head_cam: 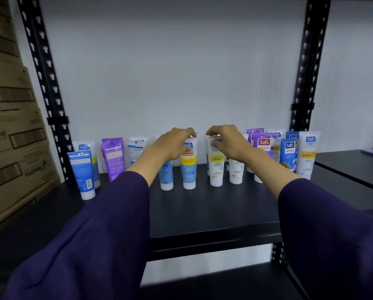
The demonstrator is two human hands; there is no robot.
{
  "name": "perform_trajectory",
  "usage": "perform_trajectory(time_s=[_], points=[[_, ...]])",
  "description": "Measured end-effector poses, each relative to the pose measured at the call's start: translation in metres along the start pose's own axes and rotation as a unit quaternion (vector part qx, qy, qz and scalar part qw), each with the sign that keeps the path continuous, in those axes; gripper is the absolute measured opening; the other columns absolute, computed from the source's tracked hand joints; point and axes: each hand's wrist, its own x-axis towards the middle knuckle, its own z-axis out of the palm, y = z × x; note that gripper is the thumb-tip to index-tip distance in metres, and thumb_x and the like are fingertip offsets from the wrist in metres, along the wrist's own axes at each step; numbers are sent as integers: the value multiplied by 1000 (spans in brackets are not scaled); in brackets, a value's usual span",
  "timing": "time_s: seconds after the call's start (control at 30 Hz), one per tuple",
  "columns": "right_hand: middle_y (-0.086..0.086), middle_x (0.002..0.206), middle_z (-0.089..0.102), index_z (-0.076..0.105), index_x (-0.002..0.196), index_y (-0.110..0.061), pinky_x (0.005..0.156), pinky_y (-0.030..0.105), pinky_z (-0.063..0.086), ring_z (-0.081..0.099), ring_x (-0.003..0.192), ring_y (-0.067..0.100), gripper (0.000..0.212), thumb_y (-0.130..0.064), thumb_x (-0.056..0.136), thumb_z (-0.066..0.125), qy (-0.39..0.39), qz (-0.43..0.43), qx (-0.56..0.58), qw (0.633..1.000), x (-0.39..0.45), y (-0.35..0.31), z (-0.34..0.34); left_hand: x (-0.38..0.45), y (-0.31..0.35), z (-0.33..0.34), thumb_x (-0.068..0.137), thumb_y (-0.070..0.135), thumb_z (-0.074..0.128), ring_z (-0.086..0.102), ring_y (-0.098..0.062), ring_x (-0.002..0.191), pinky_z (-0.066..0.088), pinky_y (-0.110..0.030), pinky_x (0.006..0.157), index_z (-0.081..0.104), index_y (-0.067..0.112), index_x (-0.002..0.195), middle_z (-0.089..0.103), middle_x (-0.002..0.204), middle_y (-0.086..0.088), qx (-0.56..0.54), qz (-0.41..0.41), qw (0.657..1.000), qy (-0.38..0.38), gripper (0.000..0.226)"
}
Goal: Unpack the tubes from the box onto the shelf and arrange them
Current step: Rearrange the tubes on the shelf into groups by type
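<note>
I have both hands out over the black shelf [202,204], sleeves [107,224] dark purple on each arm. My left hand [172,146] is curled over the top of the blue tube [189,169] with the yellow Vitamin C band, fingers wrapped on its crimped end and thumb on its front, so I count that as a grip. My right hand [226,141] is bent over the top of the white tube [216,167] just to its right, fingertips hooked on the upper edge and thumb on its face, gripping it too. The two tubes stand upright on their caps, near each other but with a narrow gap between them. Just behind my left wrist stands a pale blue tube [166,176], and under my right wrist another white tube [236,172]. Further left of my left hand are a white tube [136,148] with its back label showing, two purple tubes [114,158] standing one before the other, and a blue tube [82,174] at the front with another behind it. To the right of my right hand a cluster stands close together: a purple one marked Naturals [263,146], a dark blue one [289,155] and a tall white one [308,154] at the far end. Beyond the left upright [44,83] cardboard cartons [10,135] are stacked. I cannot see the box the tubes came from.
</note>
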Motion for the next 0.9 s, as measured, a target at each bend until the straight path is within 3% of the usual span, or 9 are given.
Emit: perform_trajectory(time_s=[0.17, 0.37, 0.57, 0.77, 0.9], points=[[7, 118, 64, 61, 119, -9, 88, 20, 40, 57, 108, 17, 28, -10, 91, 58, 32, -36, 36, 998, 4, -21, -2, -17, -9, -16, 96, 27, 52, 52, -21, 117, 45, -39, 94, 49, 21, 130, 55, 132, -1, 23, 8, 998, 50, 34], [7, 110, 68, 64, 115, -7, 93, 30, 48, 60, 99, 16, 25, -10, 90, 61, 26, -77, 89, 993, 13, -58, 12, -47, -41, -40, 97, 25, 50, 49, -20, 121, 44, -40, 97, 53, 22, 126, 55, 131, 1, 39, -36, 993, 101, 30], [9, 113, 67, 65, 114, -6, 89, 30, 47, 60, 103, 21, 25, -14, 92, 58, 0, -91, 69, 993, 20, -88, 36, -67, -74, -39, 98, 22, 49, 51, -26, 122, 45, -38, 101, 56, 19, 130, 54, 136, -8, -6, -108, 991, 84, 34], [11, 111, 67, 66, 114, -9, 88, 34, 47, 60, 103, 26, 26, -14, 89, 59, -9, -71, 28, 997, 32, -91, 55, -74, -82, -32, 97, 17, 50, 53, -21, 119, 47, -31, 97, 60, 14, 126, 59, 130, -5, -47, -79, 989, 113, 30], [13, 102, 68, 69, 111, -7, 81, 29, 45, 60, 93, 26, 26, -16, 86, 65, 7, -47, 53, 997, 36, -93, 58, -72, -87, -27, 91, 22, 62, 59, -18, 101, 51, -34, 90, 65, 15, 105, 65, 108, -3, -96, -67, 983, 143, 16]])
